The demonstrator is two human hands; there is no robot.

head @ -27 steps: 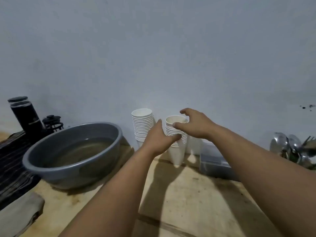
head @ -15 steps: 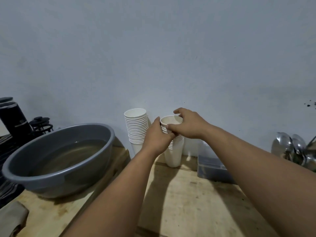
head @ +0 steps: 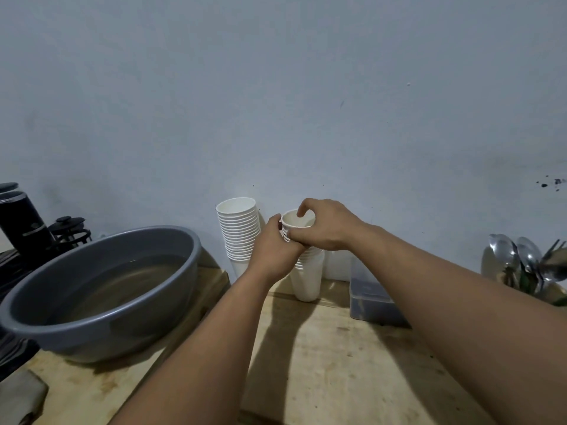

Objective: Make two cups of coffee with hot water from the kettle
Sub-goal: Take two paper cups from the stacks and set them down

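Wooden worktop (head: pixel 322 357) fills the lower frame, and both forearms reach up across it to the centre. A moment ago the right hand (head: pixel 329 228) gripped the right-hand cup stack (head: pixel 306 277) from outside and above; now its index finger hooks inside the rim of the top cup (head: pixel 299 222), thumb pressed on the outer wall, so the fingers are clamped on that cup. The left hand (head: pixel 273 250) is wrapped around the stack just below, fingers closed on it, steadying it. I judge that the top cup is being prised loose, the first of the two needed. At lower left a grey basin (head: pixel 101 305) holds water; a second cup stack (head: pixel 239 231) stands left of centre against the wall. At far left sit a black canister (head: pixel 21 222) and a small French press (head: pixel 72 230); spoons (head: pixel 521 259) stand at far right. No kettle shows. No label or writing can be read anywhere.
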